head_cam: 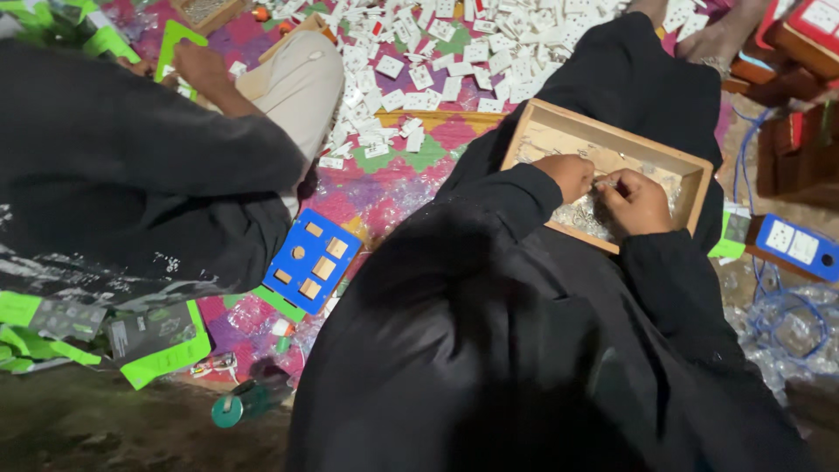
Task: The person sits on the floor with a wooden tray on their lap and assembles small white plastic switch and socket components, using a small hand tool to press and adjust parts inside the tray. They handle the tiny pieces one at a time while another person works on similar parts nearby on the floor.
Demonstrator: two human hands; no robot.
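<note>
Both hands, left hand [566,175] and right hand [636,203], pinch tiny silvery metal parts [584,218] over a shallow wooden tray [559,122] resting on the lap, keeping them contained.

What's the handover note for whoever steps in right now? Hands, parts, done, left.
Left hand and right hand: both over the wooden tray on the lap, fingers pinched together above the small silvery parts; what they pinch is too small to tell.
Done: cannot tell.
Left: pile of white socket plates on the mat ahead; blue socket frame lies to the left.
</note>
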